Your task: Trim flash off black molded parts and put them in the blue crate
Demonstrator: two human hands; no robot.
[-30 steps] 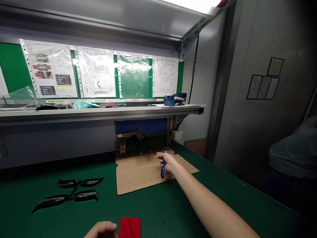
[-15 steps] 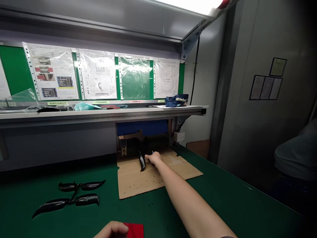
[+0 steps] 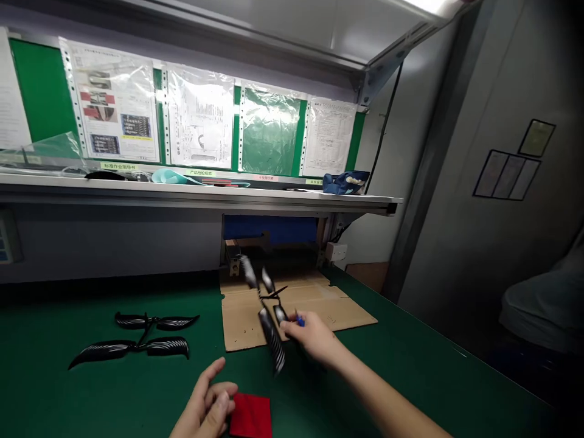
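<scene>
My right hand (image 3: 314, 336) grips a black moulded part (image 3: 272, 337) by one end. It has several wing-shaped striped pieces joined by a thin runner, and it hangs tilted above the cardboard, blurred by motion. A small blue thing (image 3: 300, 319) shows at the fingers of the same hand; its kind is unclear. My left hand (image 3: 207, 404) has its fingers apart and loosely bent, close to a flat red square (image 3: 250, 415) on the table. A similar black moulded part (image 3: 146, 337) lies on the green table to the left.
A cardboard sheet (image 3: 241, 331) lies under a blue-curtained opening (image 3: 269, 227) at the back. Above runs a shelf (image 3: 191, 198) with a blue pouch (image 3: 345, 182) and a teal item (image 3: 168, 176). Someone's pale sleeve (image 3: 538, 301) is at the far right.
My right hand has drawn back from the opening towards me, bringing the black moulded part out over the cardboard. My left hand has come further into view beside the red square. The view has tilted.
</scene>
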